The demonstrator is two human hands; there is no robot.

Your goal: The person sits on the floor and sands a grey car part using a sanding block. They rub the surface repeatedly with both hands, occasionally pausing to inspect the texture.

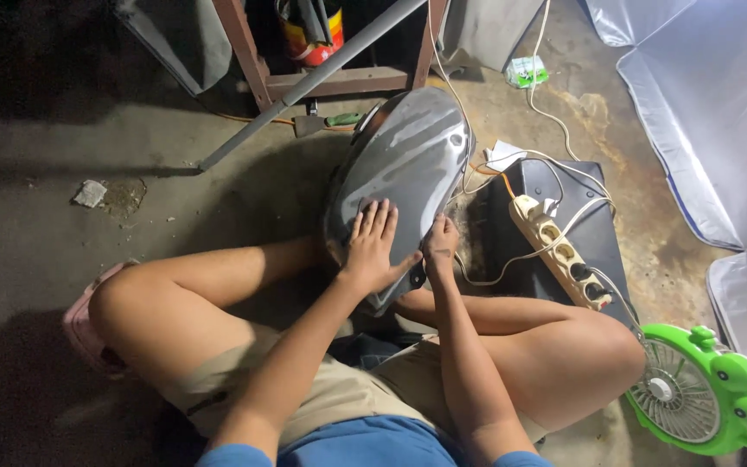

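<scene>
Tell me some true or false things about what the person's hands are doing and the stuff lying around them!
1. The left hand lies flat on the shiny grey curved panel. True.
2. The right hand holds a screwdriver. False: it rests on the panel's edge, fingers curled, and no tool shows in it.
3. A green fan sits by the person's right knee. True.
4. The power strip lies on a red box. False: it lies on a black case.
5. The person stands at a workbench. False: they sit cross-legged on the concrete floor.
</scene>
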